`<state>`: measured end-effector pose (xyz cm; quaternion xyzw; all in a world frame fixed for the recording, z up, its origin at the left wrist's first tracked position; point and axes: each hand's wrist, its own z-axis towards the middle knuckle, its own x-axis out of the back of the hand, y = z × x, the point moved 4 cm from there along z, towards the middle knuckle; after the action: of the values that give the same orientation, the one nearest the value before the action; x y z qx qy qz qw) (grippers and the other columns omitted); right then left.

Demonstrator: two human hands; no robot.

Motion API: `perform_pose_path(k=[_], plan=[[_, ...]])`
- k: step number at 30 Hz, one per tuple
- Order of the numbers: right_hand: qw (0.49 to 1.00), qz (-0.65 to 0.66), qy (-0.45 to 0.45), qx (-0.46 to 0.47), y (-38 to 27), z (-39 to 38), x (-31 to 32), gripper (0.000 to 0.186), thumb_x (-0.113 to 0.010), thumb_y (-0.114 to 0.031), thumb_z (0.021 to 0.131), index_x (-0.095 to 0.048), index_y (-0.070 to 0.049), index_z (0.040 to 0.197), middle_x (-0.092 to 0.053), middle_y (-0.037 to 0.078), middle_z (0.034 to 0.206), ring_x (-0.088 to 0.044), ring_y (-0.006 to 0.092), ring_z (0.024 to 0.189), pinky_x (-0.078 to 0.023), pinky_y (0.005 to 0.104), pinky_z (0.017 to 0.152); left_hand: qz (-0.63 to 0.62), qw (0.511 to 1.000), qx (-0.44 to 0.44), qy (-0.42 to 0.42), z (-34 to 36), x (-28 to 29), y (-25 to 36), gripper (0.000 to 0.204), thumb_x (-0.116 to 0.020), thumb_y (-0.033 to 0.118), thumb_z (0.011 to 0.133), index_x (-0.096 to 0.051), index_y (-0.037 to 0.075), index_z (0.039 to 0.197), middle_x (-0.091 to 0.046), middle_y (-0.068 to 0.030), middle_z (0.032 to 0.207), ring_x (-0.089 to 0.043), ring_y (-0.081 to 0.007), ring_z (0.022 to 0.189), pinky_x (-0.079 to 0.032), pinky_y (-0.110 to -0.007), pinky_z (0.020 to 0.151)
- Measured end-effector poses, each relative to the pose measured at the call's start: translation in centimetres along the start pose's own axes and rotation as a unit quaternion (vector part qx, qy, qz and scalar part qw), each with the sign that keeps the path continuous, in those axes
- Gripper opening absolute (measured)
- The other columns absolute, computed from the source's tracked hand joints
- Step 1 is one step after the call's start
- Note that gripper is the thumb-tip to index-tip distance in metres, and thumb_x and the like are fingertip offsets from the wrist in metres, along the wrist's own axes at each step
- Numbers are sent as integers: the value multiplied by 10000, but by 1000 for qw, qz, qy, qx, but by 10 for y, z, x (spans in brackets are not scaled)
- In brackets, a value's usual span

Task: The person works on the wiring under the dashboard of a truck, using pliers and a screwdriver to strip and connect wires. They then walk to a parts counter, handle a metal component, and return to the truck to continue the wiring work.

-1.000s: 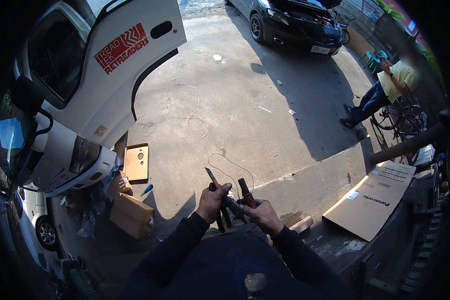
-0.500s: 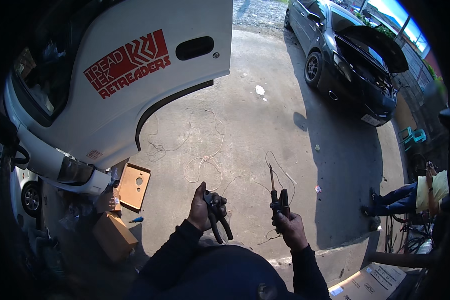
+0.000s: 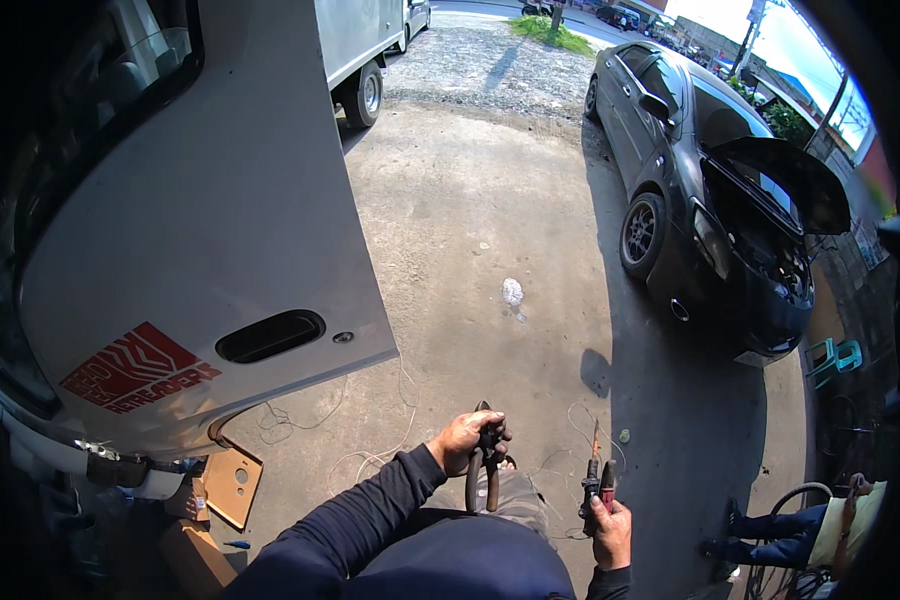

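My left hand [image 3: 458, 443] is closed around a pair of pliers [image 3: 492, 486] in front of my body. Their jaws point up and the two handles hang down, slightly spread. To the right, my right hand [image 3: 612, 535] grips a pointed probe [image 3: 593, 468] with a dark handle and a thin metal shaft pointing away from me. In the same hand, beside the probe, is a short clip-like piece [image 3: 608, 485] with dark and red parts; its exact kind is unclear. A thin wire [image 3: 573, 410] loops close to the probe.
On the left a white vehicle door [image 3: 210, 220] stands open, above a cardboard piece [image 3: 232, 485] and boxes. Loose wire [image 3: 407, 395] trails over the concrete. A dark car [image 3: 660, 200] with raised hood is at right, near a person [image 3: 820, 520] and a green stool [image 3: 838, 358].
My view has tilted up and shifted, bringing in a truck and gravel farther off. Both hands appear lower and farther right, the pliers and probe still held.
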<state>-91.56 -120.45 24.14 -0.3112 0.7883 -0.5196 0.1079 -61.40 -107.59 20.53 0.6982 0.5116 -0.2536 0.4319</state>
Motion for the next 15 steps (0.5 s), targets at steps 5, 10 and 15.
perform_pose_path(k=[5, 10, 15], plan=[[998, -31, -17, 57, -76, 197, 14, 381, -721, -402, 965, -645, -38, 885, -600, -2, 713, -502, 74, 557, -390, 248, 508, -42, 998, -37, -25, 147, -10, 99, 287, -534, 325, 1094, -552, 104, 912, -617, -75, 945, -607, -177, 732, -548, -378, 722], [983, -113, -146, 18, -184, 389, -34, 391, -737, -379, 970, -639, -14, 872, -633, 23, 708, -492, 73, 535, -382, 251, 489, -67, 986, -127, 80, 205, 9, 190, 288, -591, 347, 1066, -561, 104, 915, -614, -61, 916, -609, -168, 714, -554, -411, 690], [921, -242, -298, 68, -303, 526, -145, 383, -743, -354, 966, -685, 25, 959, -695, 68, 759, -586, 105, 586, -446, 251, 525, -250, 912, -312, 92, 190, 46, 297, 344, -467, 353, 1124, -525, 91, 909, -540, -95, 1020, -530, -145, 772, -526, -358, 780]])
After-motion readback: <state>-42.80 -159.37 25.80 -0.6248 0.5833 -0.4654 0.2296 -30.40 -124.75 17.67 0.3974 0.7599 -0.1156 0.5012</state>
